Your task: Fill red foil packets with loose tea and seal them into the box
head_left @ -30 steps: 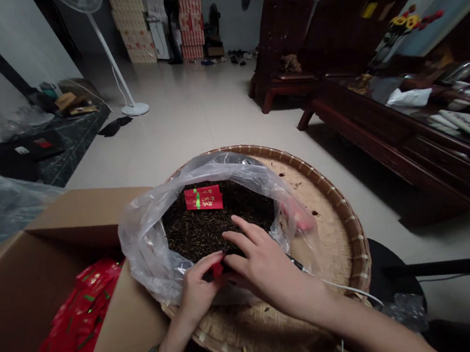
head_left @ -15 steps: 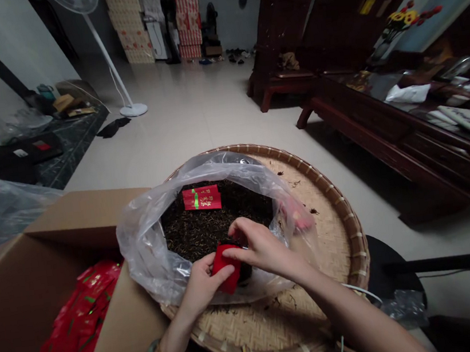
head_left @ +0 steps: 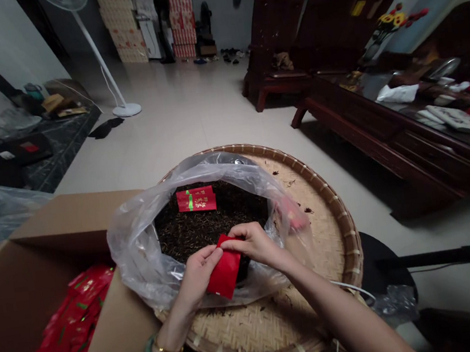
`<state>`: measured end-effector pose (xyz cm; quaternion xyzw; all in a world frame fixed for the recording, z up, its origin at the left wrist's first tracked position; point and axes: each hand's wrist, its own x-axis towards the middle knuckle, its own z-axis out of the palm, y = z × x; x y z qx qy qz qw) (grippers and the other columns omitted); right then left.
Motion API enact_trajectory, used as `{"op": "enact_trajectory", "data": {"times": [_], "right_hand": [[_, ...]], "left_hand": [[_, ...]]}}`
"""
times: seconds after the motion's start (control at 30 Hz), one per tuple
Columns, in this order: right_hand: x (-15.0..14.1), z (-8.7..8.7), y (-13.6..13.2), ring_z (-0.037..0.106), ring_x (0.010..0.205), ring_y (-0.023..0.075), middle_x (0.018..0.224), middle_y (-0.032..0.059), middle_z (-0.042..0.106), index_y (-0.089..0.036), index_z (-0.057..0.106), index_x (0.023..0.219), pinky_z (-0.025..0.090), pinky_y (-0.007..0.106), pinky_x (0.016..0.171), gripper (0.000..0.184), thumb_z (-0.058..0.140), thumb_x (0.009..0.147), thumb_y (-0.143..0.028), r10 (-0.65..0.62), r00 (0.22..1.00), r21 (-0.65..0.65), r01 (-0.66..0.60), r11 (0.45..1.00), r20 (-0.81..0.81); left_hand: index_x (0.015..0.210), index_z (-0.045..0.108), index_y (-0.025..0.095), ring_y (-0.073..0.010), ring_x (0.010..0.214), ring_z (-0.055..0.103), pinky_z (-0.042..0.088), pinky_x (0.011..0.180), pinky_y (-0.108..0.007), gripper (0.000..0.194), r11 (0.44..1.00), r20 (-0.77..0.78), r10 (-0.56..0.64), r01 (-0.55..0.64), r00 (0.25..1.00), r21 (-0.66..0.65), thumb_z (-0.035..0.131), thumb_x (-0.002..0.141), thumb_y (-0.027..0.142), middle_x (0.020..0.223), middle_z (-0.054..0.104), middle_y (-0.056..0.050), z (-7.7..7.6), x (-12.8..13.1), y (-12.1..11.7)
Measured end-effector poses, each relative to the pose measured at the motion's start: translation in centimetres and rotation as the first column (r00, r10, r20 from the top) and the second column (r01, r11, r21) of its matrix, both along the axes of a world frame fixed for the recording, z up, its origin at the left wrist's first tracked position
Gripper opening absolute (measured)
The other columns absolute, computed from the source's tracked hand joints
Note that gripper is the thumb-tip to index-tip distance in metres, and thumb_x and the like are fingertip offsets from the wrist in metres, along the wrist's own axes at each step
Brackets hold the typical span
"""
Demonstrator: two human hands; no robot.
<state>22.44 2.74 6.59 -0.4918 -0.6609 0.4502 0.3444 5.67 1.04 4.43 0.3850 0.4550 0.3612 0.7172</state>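
Observation:
A small red packet point(head_left: 225, 273) is pinched between both hands over the near side of a clear plastic bag point(head_left: 135, 252). My left hand point(head_left: 199, 273) grips its left upper edge, thumb in front. My right hand point(head_left: 256, 245) is closed on its top right corner. Dark dried tea leaves point(head_left: 194, 230) fill the open bag, and red packets with green and gold print point(head_left: 197, 199) lie on the leaves at the back. The bag rests on a round woven bamboo tray point(head_left: 328, 227). What the held packet contains is hidden.
On the left, an open cardboard box point(head_left: 103, 326) holds many red packets point(head_left: 70, 322). A dark wooden table point(head_left: 384, 127) stands to the right, a white standing fan point(head_left: 126, 110) at the back left. A black round base with a pole point(head_left: 385, 263) is right of the tray.
The packet's top edge has been brought up and together; both hands now pinch it there, with the right fingers lowered onto the corner. The view has shifted slightly.

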Motion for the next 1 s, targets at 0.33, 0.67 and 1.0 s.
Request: {"op": "enact_trajectory", "data": {"times": [0.33,0.67,1.0], "right_hand": [[-0.7,-0.8,-0.3,0.048,0.054,0.0091,0.061,-0.0017,0.061,-0.016,0.067,0.073,0.034,0.019,0.049,0.02,0.062,0.079,-0.034,-0.142,0.99,-0.045,0.142,0.989,-0.014],[0.1,1.9,-0.8,0.058,0.098,0.0176,0.106,0.0068,0.062,-0.019,0.066,0.102,0.048,0.027,0.077,0.035,0.068,0.075,-0.041,0.094,0.99,0.121,-0.08,0.989,-0.11],[-0.4,0.0,-0.6,0.051,0.056,0.0092,0.063,-0.0028,0.059,-0.017,0.064,0.077,0.041,0.021,0.054,0.023,0.072,0.068,-0.037,-0.203,0.95,-0.135,0.175,0.975,-0.238]], "left_hand": [[0.092,0.065,0.013,-0.0142,0.057,0.06,0.045,0.054,-0.022,0.048,0.991,-0.026,0.134,-0.133,0.991,0.023,0.075,0.062,0.049,0.067,0.07,-0.002,-0.2,0.3,0.1],[0.076,0.063,0.012,-0.0026,0.03,0.04,0.027,0.033,-0.015,0.033,0.98,0.324,-0.028,0.091,0.946,-0.179,0.07,0.069,0.044,0.056,0.06,0.001,-0.1,0.3,-0.4],[0.108,0.061,0.014,-0.0215,0.071,0.07,0.053,0.061,-0.027,0.055,0.992,0.2,0.001,0.024,0.98,-0.122,0.076,0.065,0.046,0.092,0.072,-0.01,1.0,-0.2,-0.9]]}}
